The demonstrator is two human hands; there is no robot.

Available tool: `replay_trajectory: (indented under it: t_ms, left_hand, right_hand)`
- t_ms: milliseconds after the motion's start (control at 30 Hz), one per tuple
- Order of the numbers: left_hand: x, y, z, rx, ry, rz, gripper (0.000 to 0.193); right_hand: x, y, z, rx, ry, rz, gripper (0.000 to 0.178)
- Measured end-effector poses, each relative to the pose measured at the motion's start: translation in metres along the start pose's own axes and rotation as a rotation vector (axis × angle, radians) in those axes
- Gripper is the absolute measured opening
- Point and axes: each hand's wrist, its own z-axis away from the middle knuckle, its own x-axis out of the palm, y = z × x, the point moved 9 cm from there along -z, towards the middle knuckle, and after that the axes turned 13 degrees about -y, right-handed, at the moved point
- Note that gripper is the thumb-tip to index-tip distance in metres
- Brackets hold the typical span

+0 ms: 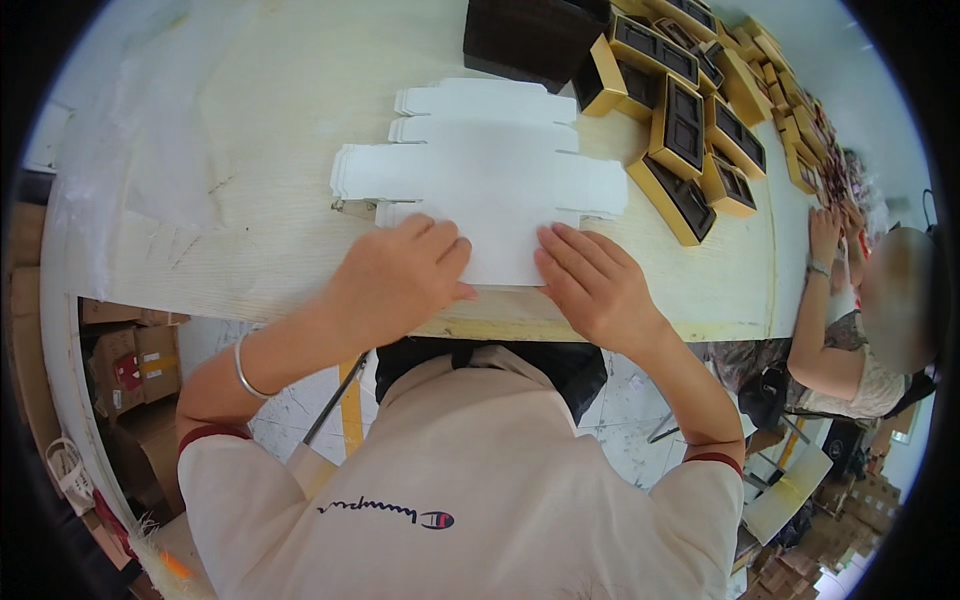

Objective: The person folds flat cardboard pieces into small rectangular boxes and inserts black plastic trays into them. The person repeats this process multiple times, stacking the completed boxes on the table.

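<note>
A stack of flat white carton blanks (490, 180), with notched flaps along both sides, lies on the table in front of me. My left hand (405, 268) grips the near left part of the top blank, its fingers bent over the card and its thumb by the near edge. On the near right part, my right hand (592, 282) has its fingers together on the card and its thumb at that same edge. How far the thumbs reach under the card is hidden.
Gold boxes with dark inserts (678, 125) pile up at the far right, beside a dark brown bin (537, 40). Clear plastic film (150, 150) covers the table's left side. Another person's hand (824, 235) is at the right edge. Brown cardboard boxes (135, 365) sit below left.
</note>
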Motion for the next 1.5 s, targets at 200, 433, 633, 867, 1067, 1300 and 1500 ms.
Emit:
replay_trajectory:
  t_ms: [200,433,633,867,1067,1300,1500]
  left_hand:
    - [-0.012,-0.017,-0.021,-0.037,-0.278,0.143,0.037]
    - [-0.012,-0.021,-0.024,-0.054,-0.247,0.198,0.024]
    - [0.008,-0.062,-0.042,-0.378,-0.292,0.539,0.014]
    - [-0.01,-0.037,-0.034,-0.023,0.096,0.117,0.021]
    - [-0.01,-0.03,-0.03,0.049,0.138,0.077,0.014]
    - [0.001,-0.067,-0.058,-0.124,-0.034,0.107,0.01]
    - [-0.068,-0.038,-0.016,-0.191,0.389,0.208,0.046]
  right_hand:
    - [-0.012,0.021,-0.013,0.144,-0.092,-0.363,0.032]
    - [-0.004,0.035,-0.017,0.178,-0.186,-0.369,0.02]
    - [-0.027,0.032,-0.027,0.17,0.206,-0.042,0.017]
    - [0.006,0.015,-0.032,-0.017,-0.134,0.142,0.03]
    - [0.004,0.015,-0.041,-0.069,-0.152,0.234,0.015]
    - [0.019,0.064,-0.071,0.297,-0.265,-0.207,0.014]
    - [-0.026,0.087,-0.058,0.553,-0.131,-0.621,0.013]
